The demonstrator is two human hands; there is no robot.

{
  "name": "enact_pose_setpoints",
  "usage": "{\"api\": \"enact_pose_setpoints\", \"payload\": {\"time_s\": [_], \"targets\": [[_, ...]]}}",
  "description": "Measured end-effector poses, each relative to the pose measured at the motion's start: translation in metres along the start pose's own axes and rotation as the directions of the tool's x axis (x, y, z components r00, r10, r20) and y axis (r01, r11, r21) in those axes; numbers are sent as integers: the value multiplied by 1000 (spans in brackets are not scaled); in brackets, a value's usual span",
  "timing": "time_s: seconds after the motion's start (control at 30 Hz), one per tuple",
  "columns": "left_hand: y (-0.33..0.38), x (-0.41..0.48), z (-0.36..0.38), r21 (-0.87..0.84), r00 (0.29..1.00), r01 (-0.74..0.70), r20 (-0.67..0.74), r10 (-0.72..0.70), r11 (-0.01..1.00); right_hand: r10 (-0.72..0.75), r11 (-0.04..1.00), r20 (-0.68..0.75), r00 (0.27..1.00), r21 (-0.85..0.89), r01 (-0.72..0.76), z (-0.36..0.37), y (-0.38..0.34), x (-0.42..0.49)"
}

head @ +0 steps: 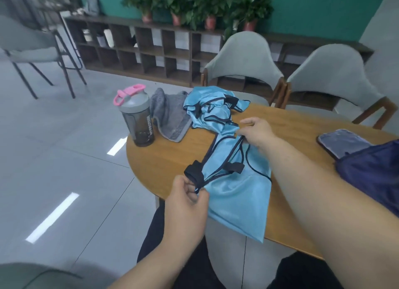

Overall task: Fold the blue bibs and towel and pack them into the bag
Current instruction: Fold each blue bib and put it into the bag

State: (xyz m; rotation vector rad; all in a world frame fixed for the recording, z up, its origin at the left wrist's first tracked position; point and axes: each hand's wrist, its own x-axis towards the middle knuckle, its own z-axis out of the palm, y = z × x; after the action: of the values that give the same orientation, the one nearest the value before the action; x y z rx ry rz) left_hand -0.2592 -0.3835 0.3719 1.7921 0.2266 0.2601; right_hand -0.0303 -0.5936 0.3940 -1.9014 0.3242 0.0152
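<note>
Head view: left hand pinches black-trimmed strap end of blue bib at near table edge. Right hand pinches same bib's far end, cloth stretched between hands, lower part draped over edge. Second bib lies crumpled beyond, touching grey towel. Dark blue bag at right, over phone. Shaker bottle just beside towel.

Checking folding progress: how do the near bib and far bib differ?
The near bib is stretched out between the left hand and right hand; the far bib lies crumpled, with no hand on it. The near bib overhangs the table edge; the far bib sits beside the towel. Both are light blue with dark trim.
</note>
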Motion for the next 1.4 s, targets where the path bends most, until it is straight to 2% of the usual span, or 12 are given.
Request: {"api": "enact_pose_setpoints", "payload": {"time_s": [0.13, 0.2, 0.27, 0.33, 0.5, 0.63, 0.83, 0.93, 1.0, 1.13, 1.27, 1.4], "targets": [[-26, 7, -17, 145, 999, 42, -21, -39, 989, -2, 1000, 47, 999, 22, 1, 39, 11, -1], [-30, 12, -21, 161, 998, 50, -35, -45, 986, -100, 987, 73, 992, -116, 108, 46, 23, -4], [-32, 19, -22, 169, 998, 45, -46, -38, 985, -266, 917, 114, 957, -276, 288, 42, 37, -7], [-34, 26, -21, 185, 998, 36, -52, -27, 982, -388, 829, 174, 905, -363, 425, 36, 50, -13], [-37, 49, -18, 287, 999, -8, -36, 19, 958, -493, 683, 269, 827, -470, 559, 18, 79, -31], [-38, 70, -6, 297, 1000, -8, 9, 5, 955, -482, 677, 180, 858, -545, 495, 2, 93, -41], [-35, 101, 35, 236, 987, -89, 152, 54, 968, -383, 714, -3, 924, -636, 293, -32, 113, -61], [-36, 112, 61, 228, 969, -153, 228, 100, 962, -334, 725, -125, 934, -668, 170, -49, 124, -71], [-36, 121, 77, 227, 957, -189, 263, 127, 955, -335, 695, -200, 921, -712, 99, -60, 128, -77], [-31, 138, 101, 201, 941, -212, 305, 145, 956, -328, 546, -290, 899, -835, -70, -84, 130, -89], [-30, 154, 115, 221, 914, -256, 372, 161, 941, -391, 435, -280, 877, -896, -93, -109, 137, -90], [-32, 159, 122, 255, 912, -284, 369, 178, 924, -420, 470, -314, 851, -878, -92, -115, 143, -93]]}}
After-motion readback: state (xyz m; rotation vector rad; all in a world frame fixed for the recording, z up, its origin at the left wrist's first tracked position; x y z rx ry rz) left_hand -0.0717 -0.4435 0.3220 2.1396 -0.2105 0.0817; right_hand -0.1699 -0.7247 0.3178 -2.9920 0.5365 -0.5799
